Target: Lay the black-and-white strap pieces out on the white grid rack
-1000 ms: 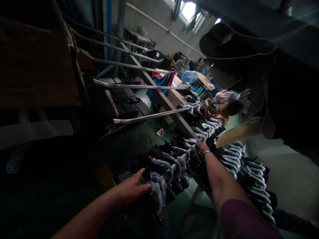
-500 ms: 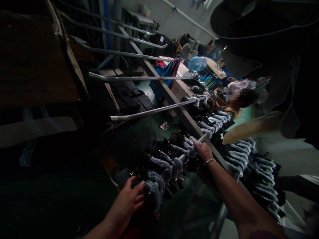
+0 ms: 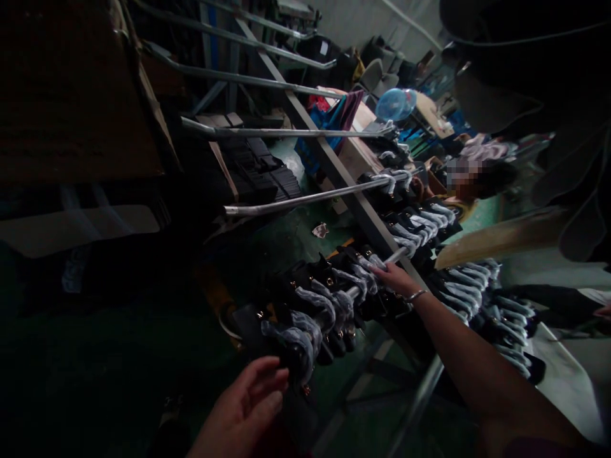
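Note:
Black handbags [image 3: 291,280] with gold-coloured fittings hang in a row from a metal bar [image 3: 397,256]. Clear plastic wraps their handles [image 3: 317,305]. At the far end of this row, my right hand [image 3: 394,280], with a bracelet on the wrist, is closed around a wrapped bag handle [image 3: 372,262] by the bar. My left hand [image 3: 251,404] is near the closest bags, just below and left of their handles. Its fingers are loosely bent, the thumb stands apart, and nothing shows in it. Dim light hides the bags' lower parts.
Bare rack arms [image 3: 286,203] stick out from a slanting metal beam [image 3: 329,156]. More wrapped bag handles [image 3: 463,292] hang beyond it. A large cardboard box [image 3: 81,95] stands at left, with stacked black goods [image 3: 243,165] behind. A person [image 3: 477,178] is in the background.
My left hand has come away from the nearest wrapped handle and moved lower. My right hand stays on its handle. The view has shifted, so the rack appears slightly farther right.

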Motion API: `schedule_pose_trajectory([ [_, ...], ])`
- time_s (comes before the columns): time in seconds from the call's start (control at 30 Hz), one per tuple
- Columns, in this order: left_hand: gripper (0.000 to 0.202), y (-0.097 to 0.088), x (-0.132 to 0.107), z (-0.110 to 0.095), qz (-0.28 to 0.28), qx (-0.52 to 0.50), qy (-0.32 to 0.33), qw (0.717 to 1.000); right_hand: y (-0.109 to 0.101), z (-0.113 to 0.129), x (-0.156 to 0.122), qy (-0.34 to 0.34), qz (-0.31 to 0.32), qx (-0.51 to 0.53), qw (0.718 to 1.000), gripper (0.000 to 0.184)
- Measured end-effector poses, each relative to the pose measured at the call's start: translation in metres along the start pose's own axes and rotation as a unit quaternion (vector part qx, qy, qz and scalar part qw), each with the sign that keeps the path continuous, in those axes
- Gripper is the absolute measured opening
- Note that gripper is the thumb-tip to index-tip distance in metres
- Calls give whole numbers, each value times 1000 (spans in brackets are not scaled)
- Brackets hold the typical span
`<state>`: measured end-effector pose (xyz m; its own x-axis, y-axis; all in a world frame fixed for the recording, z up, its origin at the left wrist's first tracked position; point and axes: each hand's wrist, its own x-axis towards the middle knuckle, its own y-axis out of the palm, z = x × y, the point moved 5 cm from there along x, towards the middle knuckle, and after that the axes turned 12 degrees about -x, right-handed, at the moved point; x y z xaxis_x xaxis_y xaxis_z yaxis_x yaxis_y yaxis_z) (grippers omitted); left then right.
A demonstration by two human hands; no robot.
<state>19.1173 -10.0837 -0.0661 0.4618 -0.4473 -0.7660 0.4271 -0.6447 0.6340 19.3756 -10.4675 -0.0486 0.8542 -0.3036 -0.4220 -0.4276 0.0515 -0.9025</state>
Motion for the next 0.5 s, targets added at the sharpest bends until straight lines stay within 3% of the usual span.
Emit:
schedule_pose_trajectory([
  [0.1,61,-21,-14,6,9,6,-38,999,-1,15,12,-22,6,-170,985,48],
  [0.17,64,-20,-16,3,-2,-5,-4,1000,-2,24,21,-38,15,-246,969,49],
  [0.33,77,18,7,-31,-26,13,99,995,0,41,37,-65,57,-314,946,46],
  [0.5,75,39,40,-68,-35,164,37,985,9,62,48,-71,84,-345,932,48],
])
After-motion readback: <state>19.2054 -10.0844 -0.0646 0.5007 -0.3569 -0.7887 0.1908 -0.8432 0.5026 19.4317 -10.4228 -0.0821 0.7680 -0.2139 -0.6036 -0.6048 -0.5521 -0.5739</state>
